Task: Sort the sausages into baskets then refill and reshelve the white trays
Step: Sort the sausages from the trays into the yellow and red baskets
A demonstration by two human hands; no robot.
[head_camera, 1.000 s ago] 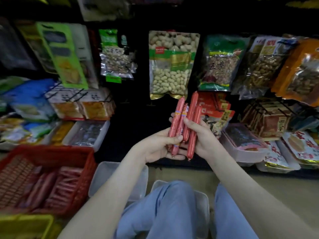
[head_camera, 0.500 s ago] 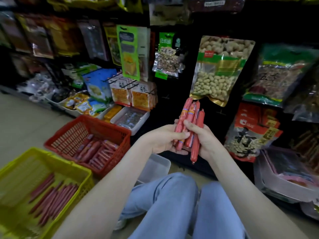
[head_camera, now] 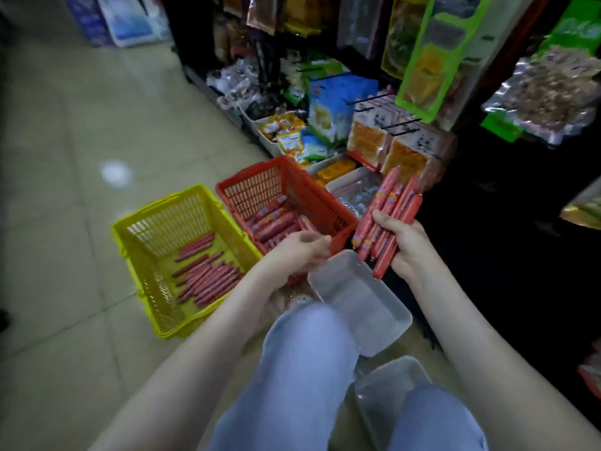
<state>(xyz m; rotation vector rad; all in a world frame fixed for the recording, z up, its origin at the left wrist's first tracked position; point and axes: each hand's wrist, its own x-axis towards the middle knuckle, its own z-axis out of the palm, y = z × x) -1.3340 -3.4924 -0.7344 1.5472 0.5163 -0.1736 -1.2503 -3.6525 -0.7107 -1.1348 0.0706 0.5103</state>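
My right hand (head_camera: 406, 249) is clamped round a bundle of sausages (head_camera: 388, 206), thumb across the front, the sticks fanned upward and leaning right. They are slim, smooth cylinders in glossy pinkish-red film, pinched at the ends, some with a printed band. My left hand (head_camera: 299, 252) hangs over the near corner of the red basket (head_camera: 260, 187). It is blurred, with the fingers curled inward, and I cannot tell whether it holds anything. The red basket and the yellow basket (head_camera: 169, 219) beside it are rigid plastic with slotted lattice walls. Fat sausages (head_camera: 276, 224) lie in the red one and thin sausages (head_camera: 208, 275) in the yellow. Just below my hands sits a white tray (head_camera: 357, 304), shallow, matte and round-cornered. A second tray (head_camera: 387, 392) lies by my knees.
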